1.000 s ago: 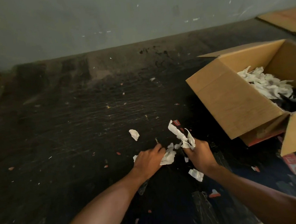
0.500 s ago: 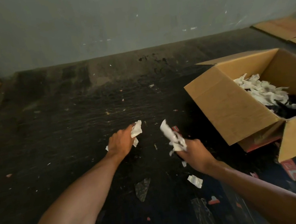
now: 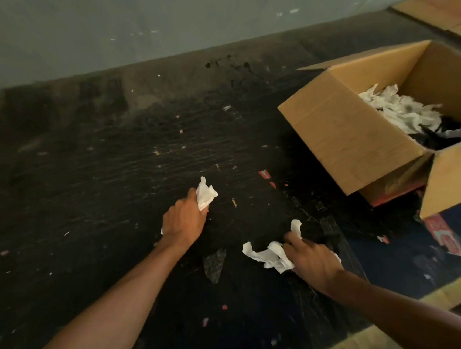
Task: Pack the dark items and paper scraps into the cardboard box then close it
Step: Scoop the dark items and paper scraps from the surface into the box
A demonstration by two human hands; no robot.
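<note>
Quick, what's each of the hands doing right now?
Left hand: closed on a white paper scrap.
Right hand: closed on a bunch of white paper scraps.

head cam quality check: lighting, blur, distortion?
Head view: dim, and the dark floor swallows detail; the white paper scraps in the left hand and right hand stand out bright; edges are slightly soft; wide-angle bowing shows along the wall's base; the cardboard box is cut off at the right.

Both bare forearms reach forward and low, the left hand closed in a grip further out, the right hand likewise clenched nearer.
</note>
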